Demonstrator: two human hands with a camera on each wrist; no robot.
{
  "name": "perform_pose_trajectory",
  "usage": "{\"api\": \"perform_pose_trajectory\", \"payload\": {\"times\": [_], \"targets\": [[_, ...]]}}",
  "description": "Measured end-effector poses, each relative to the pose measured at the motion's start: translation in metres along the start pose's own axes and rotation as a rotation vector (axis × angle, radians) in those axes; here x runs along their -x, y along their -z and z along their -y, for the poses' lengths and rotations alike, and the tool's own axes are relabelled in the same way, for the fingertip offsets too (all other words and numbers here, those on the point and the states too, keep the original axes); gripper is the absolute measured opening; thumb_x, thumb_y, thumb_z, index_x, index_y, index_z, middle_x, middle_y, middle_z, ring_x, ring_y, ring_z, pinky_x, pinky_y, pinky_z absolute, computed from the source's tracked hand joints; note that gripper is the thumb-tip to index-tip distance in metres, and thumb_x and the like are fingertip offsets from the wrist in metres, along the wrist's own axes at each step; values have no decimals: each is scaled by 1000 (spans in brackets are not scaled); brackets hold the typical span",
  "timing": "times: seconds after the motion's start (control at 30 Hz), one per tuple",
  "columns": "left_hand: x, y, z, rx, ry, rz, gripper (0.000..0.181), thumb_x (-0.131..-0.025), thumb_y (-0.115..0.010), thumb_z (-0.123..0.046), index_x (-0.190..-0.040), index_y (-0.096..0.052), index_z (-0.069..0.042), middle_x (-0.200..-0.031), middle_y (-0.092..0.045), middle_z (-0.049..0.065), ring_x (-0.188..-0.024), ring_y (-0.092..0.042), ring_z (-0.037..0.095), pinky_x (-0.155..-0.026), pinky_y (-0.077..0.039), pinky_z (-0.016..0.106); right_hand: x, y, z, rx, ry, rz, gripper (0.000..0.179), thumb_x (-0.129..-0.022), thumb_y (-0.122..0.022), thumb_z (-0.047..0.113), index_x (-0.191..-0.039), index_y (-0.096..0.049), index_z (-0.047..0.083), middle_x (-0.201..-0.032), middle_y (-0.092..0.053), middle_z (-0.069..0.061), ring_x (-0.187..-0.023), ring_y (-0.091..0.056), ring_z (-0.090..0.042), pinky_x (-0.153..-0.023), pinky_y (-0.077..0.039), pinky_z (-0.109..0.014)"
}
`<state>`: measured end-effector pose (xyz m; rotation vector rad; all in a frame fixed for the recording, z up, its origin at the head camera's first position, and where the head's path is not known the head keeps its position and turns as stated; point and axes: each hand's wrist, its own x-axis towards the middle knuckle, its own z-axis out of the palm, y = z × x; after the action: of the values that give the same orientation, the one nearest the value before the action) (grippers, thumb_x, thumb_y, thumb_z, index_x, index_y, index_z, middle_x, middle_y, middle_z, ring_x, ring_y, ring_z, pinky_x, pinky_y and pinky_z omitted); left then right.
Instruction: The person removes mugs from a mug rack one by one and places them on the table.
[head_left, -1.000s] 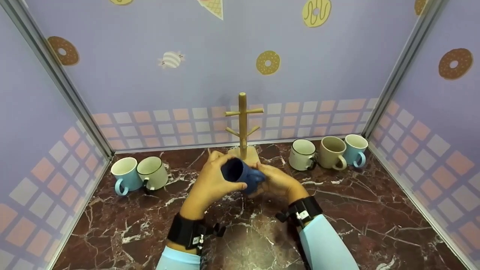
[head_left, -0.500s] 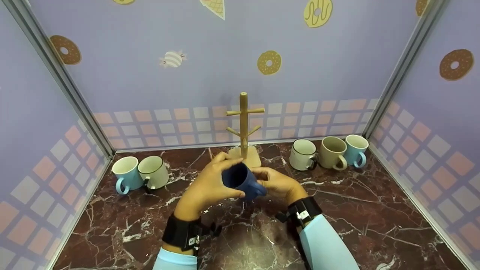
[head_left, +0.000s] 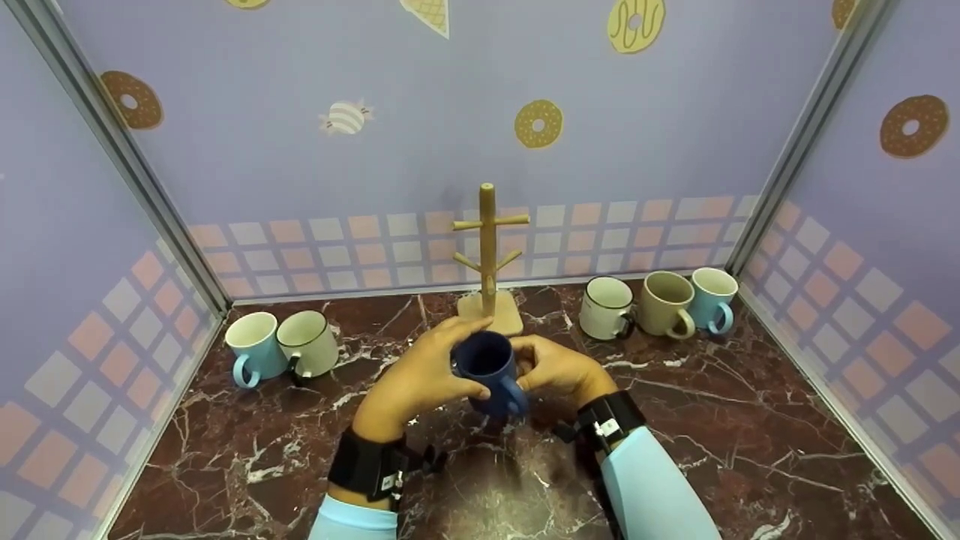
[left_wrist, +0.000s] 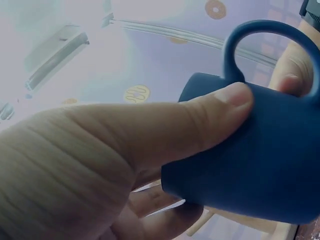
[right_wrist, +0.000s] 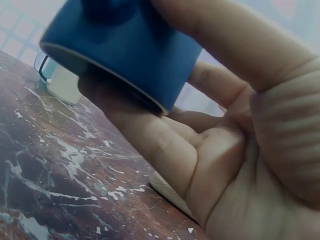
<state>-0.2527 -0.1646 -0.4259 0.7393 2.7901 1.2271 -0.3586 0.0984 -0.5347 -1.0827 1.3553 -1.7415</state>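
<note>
A dark blue mug (head_left: 493, 384) is held up in front of the wooden mug tree (head_left: 488, 247), its mouth tipped toward me. My left hand (head_left: 421, 375) grips its left side, thumb along the wall near the handle in the left wrist view, where the mug (left_wrist: 250, 155) lies sideways. On the other side my right hand (head_left: 559, 367) holds it too. In the right wrist view, fingers (right_wrist: 155, 137) curl under the base of the mug (right_wrist: 135, 55) and the thumb lies against its wall. The handle points toward me and slightly right.
At the left stand a light blue mug (head_left: 259, 352) and a white mug with a black handle (head_left: 311, 349). A white mug (head_left: 604, 315), a beige mug (head_left: 664, 307) and a light blue mug (head_left: 709, 304) line the right rear. Patterned walls enclose the marbled tabletop (head_left: 262, 465).
The blue mug has turned between my hands: its mouth, formerly facing left, now faces more upward, and its handle has swung from the right toward me. The right fingers have shifted along it.
</note>
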Motion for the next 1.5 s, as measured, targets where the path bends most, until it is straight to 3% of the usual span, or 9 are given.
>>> {"api": "perform_pose_trajectory", "payload": {"times": [0.17,0.33,0.53,0.7,0.83,1.0,1.27,1.4,1.5], "targets": [[-4,-5,0,-49,67,-118,108,-80,-104,-20,-173,-49,-15,-160,-65,12,-147,-63,39,-129,-50,63,0,4,0,31,46,-124,84,-81,-106,23,-152,-66,3,-139,-80,-8,-122,-79,-20,-105,-68,-33],[-7,-9,-3,-87,134,-199,105,-81,-103,-23,-171,-51,-12,-154,-68,14,-141,-67,39,-127,-53,59,3,4,4,111,1,-260,80,-80,-101,6,-151,-64,-2,-133,-81,-4,-117,-80,-19,-100,-68,-30],[-10,-17,-4,-68,176,-299,72,-88,-99,-18,-151,-68,-2,-146,-73,20,-131,-75,38,-119,-60,56,2,4,9,300,-31,-395,78,-78,-90,-4,-152,-62,-9,-130,-82,-2,-114,-80,-16,-98,-68,-29],[-12,-23,-7,-13,238,-372,29,-103,-85,-22,-125,-79,-5,-114,-83,11,-101,-80,27,-96,-68,49,-3,2,8,234,-36,-510,88,-80,-89,-9,-162,-56,-3,-141,-78,-10,-121,-80,-19,-101,-69,-32],[-14,-27,-9,-1,247,-339,25,-112,-72,-32,-106,-81,-9,-97,-80,8,-88,-72,25,-86,-64,47,-7,0,6,169,-13,-590,93,-79,-87,-13,-164,-52,-3,-144,-75,-11,-121,-79,-21,-97,-70,-32],[-17,-34,-9,23,234,-260,33,-114,-66,-34,-103,-81,-8,-98,-81,10,-87,-70,23,-84,-62,45,-10,-3,7,172,-3,-647,91,-79,-88,-13,-162,-52,-2,-148,-71,-17,-123,-78,-23,-95,-71,-34],[-22,-43,-8,109,213,-291,32,-113,-68,-27,-94,-79,-4,-85,-72,5,-77,-60,18,-75,-53,36,-12,-4,9,193,-2,-705,89,-79,-91,-10,-159,-55,2,-153,-69,-22,-126,-79,-26,-94,-71,-35],[-24,-46,-7,152,226,-295,35,-115,-66,-26,-88,-78,-6,-86,-75,10,-75,-58,18,-73,-50,33,-13,-4,9,194,1,-702,87,-80,-93,-10,-159,-56,3,-156,-67,-22,-128,-78,-27,-97,-71,-35],[-23,-47,-9,223,253,-310,33,-115,-66,-23,-92,-79,-4,-92,-79,15,-75,-70,22,-73,-62,33,-12,-5,9,201,-9,-680,87,-84,-94,-6,-161,-54,2,-161,-63,-23,-131,-78,-31,-100,-70,-35]]}}
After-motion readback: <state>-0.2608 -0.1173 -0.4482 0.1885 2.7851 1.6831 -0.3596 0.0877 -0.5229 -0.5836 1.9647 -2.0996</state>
